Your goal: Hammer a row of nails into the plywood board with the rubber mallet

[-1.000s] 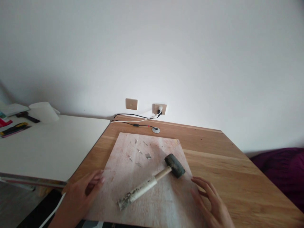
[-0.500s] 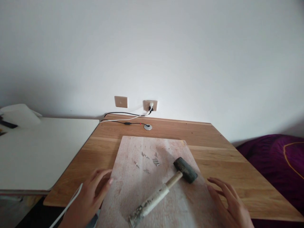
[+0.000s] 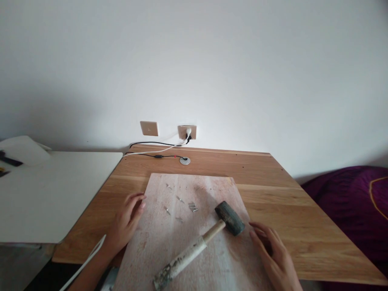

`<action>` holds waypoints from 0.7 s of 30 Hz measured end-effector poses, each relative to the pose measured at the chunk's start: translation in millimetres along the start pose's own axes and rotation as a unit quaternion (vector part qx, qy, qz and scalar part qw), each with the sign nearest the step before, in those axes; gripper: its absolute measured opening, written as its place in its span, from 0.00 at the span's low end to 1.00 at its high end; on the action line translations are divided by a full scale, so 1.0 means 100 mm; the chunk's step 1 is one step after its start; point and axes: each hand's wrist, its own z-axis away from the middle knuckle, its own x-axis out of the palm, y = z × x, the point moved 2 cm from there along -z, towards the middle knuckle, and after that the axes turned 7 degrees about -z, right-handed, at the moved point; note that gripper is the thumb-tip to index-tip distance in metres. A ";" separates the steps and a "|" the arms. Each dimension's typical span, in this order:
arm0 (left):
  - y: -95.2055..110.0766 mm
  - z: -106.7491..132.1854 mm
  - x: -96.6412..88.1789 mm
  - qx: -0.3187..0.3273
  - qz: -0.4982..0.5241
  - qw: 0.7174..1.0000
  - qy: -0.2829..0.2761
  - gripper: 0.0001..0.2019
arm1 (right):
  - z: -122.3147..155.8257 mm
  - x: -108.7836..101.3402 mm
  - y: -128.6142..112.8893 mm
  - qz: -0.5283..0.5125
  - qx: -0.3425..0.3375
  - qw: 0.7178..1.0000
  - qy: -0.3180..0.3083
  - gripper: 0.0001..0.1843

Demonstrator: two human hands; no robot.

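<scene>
The flat, pale pinkish wooden board (image 3: 224, 264) lies on the brown wood-grain table (image 3: 303, 230), between the two hands, with its long axis running near to far. The left hand (image 3: 129, 218) is at the left edge, toward the far end; its thumb and fingers are curled with a narrow gap, and no object shows inside the grip. The right hand (image 3: 274, 252) is at the right edge, positioned nearer than the left; its thumb and fingers are likewise slightly parted, with nothing visible between them. Whether either hand presses firmly on the edge cannot be told. The dark-headed mallet with a stained, white-wrapped handle (image 3: 190, 251) rests on the board, its long axis diagonal: handle end at near left, head at far right. The head lies just left of the right fingertips, so the right hand is the nearer one; the handle slopes away from it. Small, slim silver metal fasteners (image 3: 193, 207) lie loose on the far part of the board, left of the mallet head
</scene>
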 end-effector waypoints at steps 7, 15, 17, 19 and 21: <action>0.00 0.03 0.01 0.009 0.006 1.000 -0.004 0.18 | 0.00 0.04 0.03 0.001 -0.012 0.999 0.030 0.25; 0.00 0.04 0.04 0.026 0.022 0.999 -0.008 0.19 | -0.05 0.06 0.08 -0.007 0.014 0.999 0.038 0.28; -0.02 0.04 0.06 0.025 0.033 0.999 -0.005 0.19 | -0.05 0.05 0.05 -0.011 0.017 0.999 0.036 0.29; -0.03 0.05 0.09 0.021 0.043 0.999 -0.001 0.19 | -0.04 0.04 0.02 -0.014 0.025 0.999 0.027 0.30; -0.04 0.06 0.11 0.018 0.052 0.998 0.001 0.19 | -0.03 0.02 0.00 -0.012 0.038 0.999 0.020 0.31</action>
